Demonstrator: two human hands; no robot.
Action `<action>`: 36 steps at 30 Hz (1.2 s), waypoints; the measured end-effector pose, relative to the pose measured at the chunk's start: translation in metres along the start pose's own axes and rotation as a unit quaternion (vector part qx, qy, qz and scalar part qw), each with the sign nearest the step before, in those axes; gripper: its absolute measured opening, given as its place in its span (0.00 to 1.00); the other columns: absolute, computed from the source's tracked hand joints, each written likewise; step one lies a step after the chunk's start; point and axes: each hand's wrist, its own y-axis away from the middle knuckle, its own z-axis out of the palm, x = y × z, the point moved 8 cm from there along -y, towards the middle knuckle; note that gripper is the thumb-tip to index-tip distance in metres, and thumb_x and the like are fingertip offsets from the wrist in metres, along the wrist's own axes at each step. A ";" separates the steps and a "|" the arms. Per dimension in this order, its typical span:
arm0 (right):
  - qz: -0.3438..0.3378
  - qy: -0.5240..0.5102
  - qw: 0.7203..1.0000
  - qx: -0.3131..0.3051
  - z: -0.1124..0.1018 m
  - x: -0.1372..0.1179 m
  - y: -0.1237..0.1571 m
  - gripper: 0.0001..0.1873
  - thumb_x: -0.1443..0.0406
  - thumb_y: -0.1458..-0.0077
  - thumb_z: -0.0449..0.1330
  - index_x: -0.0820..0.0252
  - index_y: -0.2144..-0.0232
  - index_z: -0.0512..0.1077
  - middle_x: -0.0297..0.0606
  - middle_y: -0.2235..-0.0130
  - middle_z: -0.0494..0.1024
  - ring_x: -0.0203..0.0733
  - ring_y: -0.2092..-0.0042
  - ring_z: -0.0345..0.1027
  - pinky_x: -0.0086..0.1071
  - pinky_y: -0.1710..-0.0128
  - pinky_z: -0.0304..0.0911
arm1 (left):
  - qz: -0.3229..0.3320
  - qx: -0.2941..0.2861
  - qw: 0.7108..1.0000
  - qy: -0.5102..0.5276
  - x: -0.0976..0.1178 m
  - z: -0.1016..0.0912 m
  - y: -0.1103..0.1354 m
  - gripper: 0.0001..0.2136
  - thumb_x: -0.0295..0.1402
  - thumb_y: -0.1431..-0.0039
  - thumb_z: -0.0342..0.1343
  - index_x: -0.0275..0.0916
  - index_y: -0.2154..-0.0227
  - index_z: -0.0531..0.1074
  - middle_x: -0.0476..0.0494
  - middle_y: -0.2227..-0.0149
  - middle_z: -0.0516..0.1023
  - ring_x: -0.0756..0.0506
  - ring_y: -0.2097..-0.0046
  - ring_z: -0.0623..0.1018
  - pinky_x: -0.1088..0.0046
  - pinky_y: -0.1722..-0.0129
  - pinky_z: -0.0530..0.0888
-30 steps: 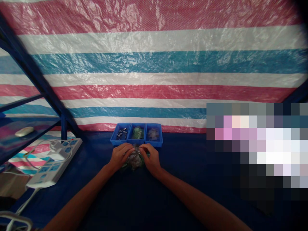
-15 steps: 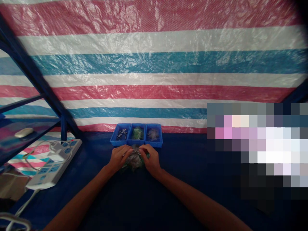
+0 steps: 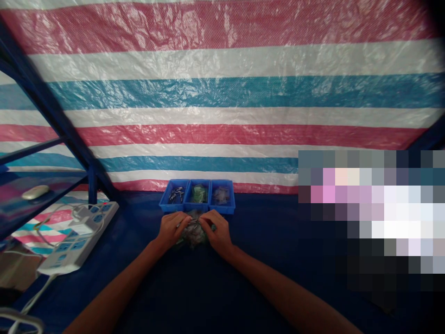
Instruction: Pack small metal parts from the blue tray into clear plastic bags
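Note:
My left hand is closed in a pinch over a heap of small see-through and greenish pieces on the dark blue table. Opposite it, my right hand pinches too, its fingertips close to those of the left. Between them shows a thin, shiny metal pin; it touches the fingertips of both hands. Just beyond stands a blue three-part tray. Its left compartment holds loose metal pins, the middle one greenish clear pieces, the right one clear pieces.
A white power strip with plugs and cables lies at the left. A white computer mouse rests on a shelf behind it. Blue metal posts and a striped plastic sheet bound the table. The right side is pixelated.
My right fingertips have shifted slightly left, nearer the left ones. The metal between the hands looks turned and sits a little further left. The tray has stayed put.

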 end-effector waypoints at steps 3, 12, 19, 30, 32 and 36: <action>-0.004 -0.004 1.000 -0.005 0.001 -0.002 0.000 0.08 0.66 0.42 0.53 0.59 0.70 0.71 0.36 0.70 0.71 0.37 0.67 0.64 0.30 0.66 0.60 | 0.000 0.010 1.000 -0.003 0.000 -0.001 0.001 0.12 0.31 0.38 0.48 0.35 0.74 0.72 0.45 0.75 0.76 0.51 0.73 0.75 0.77 0.70 0.70; -0.003 0.004 1.000 0.000 0.002 0.001 0.000 0.09 0.66 0.42 0.53 0.59 0.72 0.71 0.36 0.71 0.71 0.37 0.68 0.64 0.30 0.66 0.59 | 0.033 0.057 0.998 0.000 0.003 -0.004 0.002 0.06 0.30 0.41 0.54 0.37 0.63 0.74 0.45 0.67 0.80 0.49 0.67 0.79 0.74 0.63 0.75; 0.011 0.006 1.000 -0.008 0.003 0.003 0.000 0.10 0.65 0.40 0.51 0.60 0.68 0.72 0.37 0.69 0.73 0.38 0.67 0.66 0.30 0.64 0.60 | 0.078 0.096 0.992 0.005 0.028 -0.016 -0.001 0.11 0.25 0.43 0.54 0.37 0.57 0.73 0.43 0.61 0.80 0.47 0.60 0.79 0.71 0.56 0.76; 0.030 0.016 0.999 0.018 -0.003 0.005 0.000 0.12 0.66 0.40 0.49 0.60 0.66 0.73 0.37 0.68 0.75 0.38 0.67 0.67 0.30 0.65 0.61 | 0.001 0.015 1.000 -0.020 -0.001 0.004 0.001 0.13 0.32 0.37 0.47 0.38 0.53 0.71 0.44 0.65 0.79 0.49 0.66 0.77 0.74 0.62 0.74; 0.037 0.014 0.999 0.025 -0.004 0.006 0.000 0.13 0.65 0.40 0.49 0.60 0.66 0.73 0.38 0.68 0.75 0.38 0.66 0.68 0.30 0.64 0.61 | -0.001 -0.009 1.000 -0.024 -0.003 0.010 0.002 0.13 0.34 0.37 0.47 0.38 0.52 0.71 0.45 0.67 0.79 0.50 0.68 0.77 0.76 0.64 0.73; 0.049 0.005 0.998 0.032 -0.005 0.009 0.000 0.12 0.65 0.40 0.49 0.59 0.66 0.73 0.38 0.68 0.75 0.38 0.66 0.68 0.29 0.65 0.61 | -0.003 -0.017 1.000 -0.026 -0.004 0.012 0.001 0.14 0.33 0.36 0.47 0.38 0.51 0.70 0.46 0.71 0.76 0.51 0.70 0.74 0.77 0.66 0.72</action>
